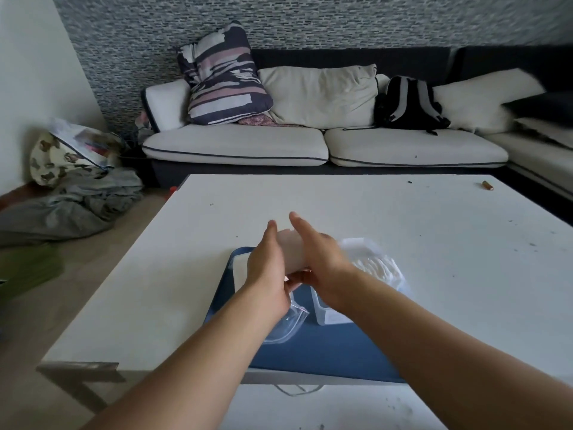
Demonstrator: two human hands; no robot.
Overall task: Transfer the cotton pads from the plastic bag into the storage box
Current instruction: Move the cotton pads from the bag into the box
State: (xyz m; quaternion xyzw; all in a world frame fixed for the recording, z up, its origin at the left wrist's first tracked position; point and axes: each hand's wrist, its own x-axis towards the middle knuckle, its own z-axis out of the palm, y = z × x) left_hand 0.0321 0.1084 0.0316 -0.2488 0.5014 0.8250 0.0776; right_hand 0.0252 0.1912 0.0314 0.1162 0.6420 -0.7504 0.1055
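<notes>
Both hands, left hand (268,268) and right hand (322,259), press a blurred white stack of cotton pads (293,249) between straight fingers above the clear rectangular plastic storage box (328,311); lowering it in likely comes next.

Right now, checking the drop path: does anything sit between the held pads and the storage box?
Only the right hand, holding the cotton pads, has its wrist over the storage box; the plastic bag lies left of it.
</notes>
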